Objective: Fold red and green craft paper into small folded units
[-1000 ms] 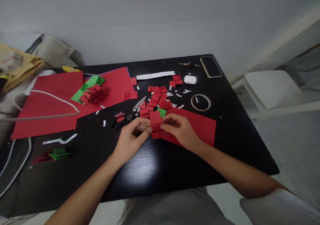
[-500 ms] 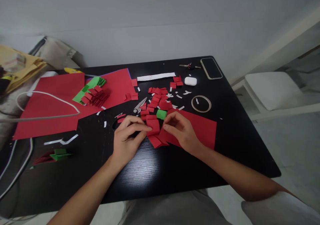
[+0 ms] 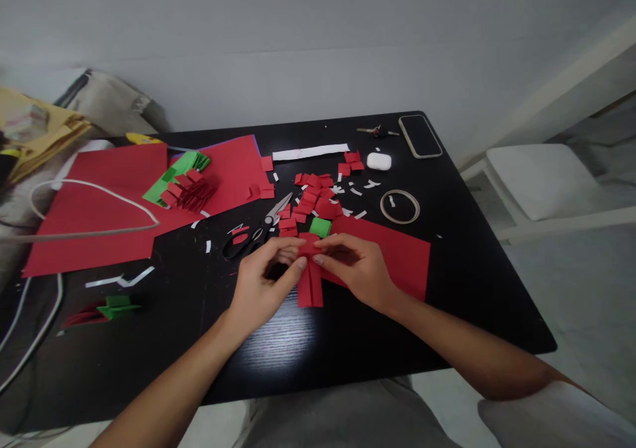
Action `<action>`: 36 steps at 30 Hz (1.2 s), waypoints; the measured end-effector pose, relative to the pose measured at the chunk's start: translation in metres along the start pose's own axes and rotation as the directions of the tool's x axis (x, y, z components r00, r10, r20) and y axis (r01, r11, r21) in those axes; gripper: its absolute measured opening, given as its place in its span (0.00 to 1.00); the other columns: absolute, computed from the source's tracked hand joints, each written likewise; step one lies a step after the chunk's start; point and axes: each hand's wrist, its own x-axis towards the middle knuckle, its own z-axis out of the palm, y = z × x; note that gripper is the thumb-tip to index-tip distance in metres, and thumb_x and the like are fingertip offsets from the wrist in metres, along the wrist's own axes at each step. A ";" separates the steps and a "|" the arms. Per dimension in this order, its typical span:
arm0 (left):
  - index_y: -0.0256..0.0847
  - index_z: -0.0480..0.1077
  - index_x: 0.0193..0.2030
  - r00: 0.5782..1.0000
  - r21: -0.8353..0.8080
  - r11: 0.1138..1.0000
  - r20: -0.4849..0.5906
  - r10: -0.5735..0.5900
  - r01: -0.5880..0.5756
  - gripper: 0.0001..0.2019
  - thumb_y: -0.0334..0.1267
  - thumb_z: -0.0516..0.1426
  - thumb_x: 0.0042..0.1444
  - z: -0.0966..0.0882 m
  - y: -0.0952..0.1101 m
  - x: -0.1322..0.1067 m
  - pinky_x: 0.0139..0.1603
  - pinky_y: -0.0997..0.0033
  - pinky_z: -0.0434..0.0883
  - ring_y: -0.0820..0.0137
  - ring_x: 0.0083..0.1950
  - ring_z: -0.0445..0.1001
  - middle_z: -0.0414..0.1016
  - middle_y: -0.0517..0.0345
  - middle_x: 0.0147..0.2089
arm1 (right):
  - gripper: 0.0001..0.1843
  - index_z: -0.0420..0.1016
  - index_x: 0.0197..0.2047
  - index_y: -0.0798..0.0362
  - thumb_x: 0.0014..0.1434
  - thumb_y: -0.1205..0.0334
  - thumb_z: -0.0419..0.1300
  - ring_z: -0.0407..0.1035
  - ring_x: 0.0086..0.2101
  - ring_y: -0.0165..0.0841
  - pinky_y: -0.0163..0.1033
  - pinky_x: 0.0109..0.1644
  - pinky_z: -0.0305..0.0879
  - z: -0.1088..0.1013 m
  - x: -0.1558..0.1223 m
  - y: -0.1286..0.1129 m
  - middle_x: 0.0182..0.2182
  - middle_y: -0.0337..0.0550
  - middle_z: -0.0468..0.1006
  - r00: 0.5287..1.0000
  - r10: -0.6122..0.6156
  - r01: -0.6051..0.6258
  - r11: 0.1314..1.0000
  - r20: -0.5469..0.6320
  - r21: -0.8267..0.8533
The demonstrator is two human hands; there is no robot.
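Note:
Between my two hands is a folded red paper piece (image 3: 311, 282), its creased strip pointing toward me. My left hand (image 3: 265, 282) pinches its left edge between thumb and fingers. From the other side my right hand (image 3: 358, 266) grips the right edge, fingertips close to those of the left. Just beyond the fingers lie a small green paper square (image 3: 320, 226) and a heap of small folded red pieces (image 3: 313, 193). Black-handled scissors (image 3: 258, 232) rest beyond my left hand, blades pointing away. A red sheet (image 3: 397, 252) lies partly under my right hand.
Large red sheets (image 3: 109, 216) cover the left of the black table (image 3: 472, 302), with green folded strips (image 3: 176, 176) on them. A white cable (image 3: 99, 193) loops at far left. A tape ring (image 3: 417, 209), white case (image 3: 379, 162), keys (image 3: 378, 132) and phone (image 3: 420, 136) sit at right.
The red paper piece has turned so its strip points straight toward me. My right hand has moved left onto it, and both hands now grip it. More of the scissors shows.

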 end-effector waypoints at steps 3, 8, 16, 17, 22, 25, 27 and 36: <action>0.42 0.74 0.52 0.999 -0.068 0.997 -0.025 -0.036 0.034 0.13 0.35 0.65 0.62 0.005 -0.005 -0.001 0.44 0.71 0.77 0.71 0.41 0.79 0.80 0.56 0.43 | 0.05 0.85 0.41 0.47 0.61 0.59 0.71 0.79 0.39 0.35 0.42 0.45 0.77 -0.001 0.001 -0.001 0.39 0.42 0.84 0.996 -0.092 0.092 0.986 0.001 -0.142; 0.42 0.71 0.47 0.999 -0.075 0.997 -0.045 -0.007 0.004 0.10 0.33 0.65 0.61 0.008 -0.006 -0.001 0.42 0.74 0.77 0.75 0.37 0.76 0.76 0.59 0.43 | 0.02 0.81 0.38 0.48 0.61 0.63 0.69 0.78 0.41 0.37 0.44 0.49 0.76 0.000 0.000 -0.002 0.38 0.43 0.81 0.969 -0.246 0.240 0.922 0.021 -0.305; 0.43 0.75 0.46 0.975 0.270 0.937 0.035 0.220 -0.221 0.04 0.34 0.62 0.66 0.004 0.001 -0.001 0.46 0.68 0.78 0.68 0.45 0.78 0.77 0.54 0.46 | 0.11 0.81 0.50 0.46 0.64 0.62 0.66 0.81 0.41 0.37 0.44 0.50 0.78 0.003 -0.003 0.001 0.41 0.42 0.85 0.985 -0.169 0.172 0.950 0.035 -0.262; 0.44 0.74 0.49 0.964 0.319 0.910 0.061 0.260 -0.266 0.07 0.35 0.63 0.65 0.003 0.001 -0.001 0.49 0.65 0.78 0.66 0.49 0.78 0.78 0.52 0.48 | 0.10 0.81 0.50 0.46 0.65 0.62 0.66 0.80 0.41 0.37 0.43 0.50 0.78 0.002 -0.002 0.001 0.41 0.42 0.85 0.990 -0.141 0.142 0.960 0.025 -0.242; 0.44 0.71 0.58 0.937 0.467 0.813 0.149 0.315 -0.347 0.18 0.38 0.65 0.63 0.002 -0.003 -0.002 0.58 0.57 0.77 0.58 0.59 0.76 0.76 0.47 0.56 | 0.14 0.82 0.52 0.46 0.63 0.59 0.67 0.79 0.38 0.35 0.41 0.46 0.78 -0.002 0.004 0.003 0.37 0.40 0.83 0.999 -0.035 0.032 0.991 -0.024 -0.129; 0.44 0.72 0.54 0.942 0.474 0.815 0.125 0.312 -0.333 0.12 0.36 0.63 0.65 -0.001 -0.002 0.001 0.57 0.60 0.77 0.61 0.56 0.78 0.77 0.49 0.53 | 0.15 0.82 0.53 0.46 0.63 0.59 0.68 0.78 0.40 0.35 0.41 0.48 0.77 -0.003 0.005 0.004 0.38 0.41 0.82 1.000 -0.022 0.020 0.995 -0.020 -0.101; 0.43 0.73 0.53 0.948 0.451 0.835 0.109 0.298 -0.314 0.10 0.34 0.62 0.65 -0.004 -0.001 0.003 0.56 0.63 0.77 0.63 0.53 0.79 0.79 0.51 0.50 | 0.15 0.82 0.53 0.46 0.63 0.60 0.68 0.78 0.40 0.35 0.41 0.49 0.77 -0.003 0.005 0.004 0.39 0.41 0.82 1.000 -0.019 0.018 0.996 -0.015 -0.087; 0.44 0.77 0.51 0.955 0.391 0.872 0.106 0.276 -0.295 0.10 0.32 0.62 0.64 -0.010 0.001 0.006 0.56 0.62 0.77 0.63 0.54 0.79 0.80 0.52 0.51 | 0.16 0.81 0.53 0.45 0.62 0.58 0.68 0.79 0.43 0.37 0.44 0.51 0.77 -0.004 0.006 0.005 0.44 0.44 0.83 0.999 0.002 -0.004 0.998 -0.032 -0.070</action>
